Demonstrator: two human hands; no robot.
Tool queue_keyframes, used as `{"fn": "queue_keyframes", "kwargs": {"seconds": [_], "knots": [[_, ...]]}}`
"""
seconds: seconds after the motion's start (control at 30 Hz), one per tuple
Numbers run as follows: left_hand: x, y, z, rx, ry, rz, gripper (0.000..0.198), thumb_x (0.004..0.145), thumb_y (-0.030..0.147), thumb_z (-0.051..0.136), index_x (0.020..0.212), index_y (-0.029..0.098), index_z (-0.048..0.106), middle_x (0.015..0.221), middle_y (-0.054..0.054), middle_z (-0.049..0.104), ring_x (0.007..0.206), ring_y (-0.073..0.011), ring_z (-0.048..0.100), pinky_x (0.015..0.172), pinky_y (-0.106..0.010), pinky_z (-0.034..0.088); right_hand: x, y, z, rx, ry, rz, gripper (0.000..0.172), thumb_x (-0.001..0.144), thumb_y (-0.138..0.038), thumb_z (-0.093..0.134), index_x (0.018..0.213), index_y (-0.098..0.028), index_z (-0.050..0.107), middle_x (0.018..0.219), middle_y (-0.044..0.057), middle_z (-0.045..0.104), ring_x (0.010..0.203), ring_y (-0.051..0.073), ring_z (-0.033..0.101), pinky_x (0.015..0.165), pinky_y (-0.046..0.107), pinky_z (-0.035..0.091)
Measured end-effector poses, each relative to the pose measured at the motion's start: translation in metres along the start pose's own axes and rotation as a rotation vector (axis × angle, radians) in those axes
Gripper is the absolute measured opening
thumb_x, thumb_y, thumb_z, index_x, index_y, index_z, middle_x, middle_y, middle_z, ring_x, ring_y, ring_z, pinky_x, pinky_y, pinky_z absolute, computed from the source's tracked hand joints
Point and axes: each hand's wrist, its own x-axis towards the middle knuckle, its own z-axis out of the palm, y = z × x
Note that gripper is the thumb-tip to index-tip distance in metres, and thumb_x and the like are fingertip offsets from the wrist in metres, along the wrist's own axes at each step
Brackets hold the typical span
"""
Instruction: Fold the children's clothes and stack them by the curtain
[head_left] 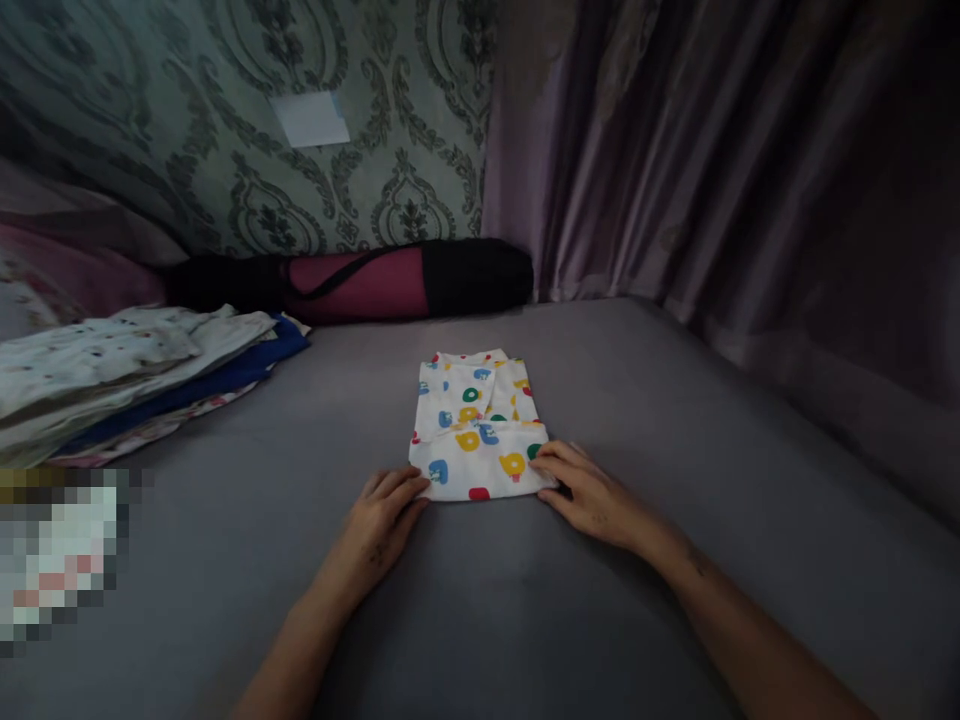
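Note:
A white shirt [480,470] with colourful printed shapes lies on the grey bed sheet, folded into a small rectangle. Its lower part is turned up over the body, and the collar end points away from me. My left hand [385,515] pinches the near left corner of the fold, fingers closed. At the near right corner, my right hand [589,492] grips the edge, thumb below and fingers on top of the cloth.
A pile of flat clothes [135,365] lies on the left of the bed sheet [480,610]. Along the wall rests a long black and maroon bag [360,285]. Purple curtains [585,150] hang at the right. A pixelated patch [60,560] covers something at the lower left.

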Motion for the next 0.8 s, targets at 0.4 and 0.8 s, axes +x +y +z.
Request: {"fn": "queue_keyframes", "kwargs": {"seconds": [0.4, 0.8], "knots": [[0.008, 0.011, -0.002, -0.139, 0.135, -0.072, 0.027, 0.097, 0.03, 0.041, 0.111, 0.02, 0.061, 0.116, -0.008, 0.065, 0.103, -0.0175, 0.065, 0.091, -0.03, 0.053, 0.001, -0.001, 0.014, -0.016, 0.219, 0.038, 0.03, 0.099, -0.023, 0.037, 0.12, -0.023, 0.059, 0.126, 0.008, 0.059, 0.107, 0.018, 0.062, 0.095, 0.034, 0.052], [0.006, 0.009, -0.008, -0.152, 0.115, -0.039, 0.025, 0.093, 0.022, 0.041, 0.111, 0.02, 0.058, 0.114, -0.009, 0.066, 0.103, -0.0183, 0.064, 0.087, -0.032, 0.053, 0.002, 0.015, 0.015, 0.015, 0.318, -0.063, 0.035, 0.086, -0.005, 0.042, 0.108, -0.024, 0.064, 0.108, 0.007, 0.062, 0.099, 0.019, 0.061, 0.089, 0.036, 0.051]]}}
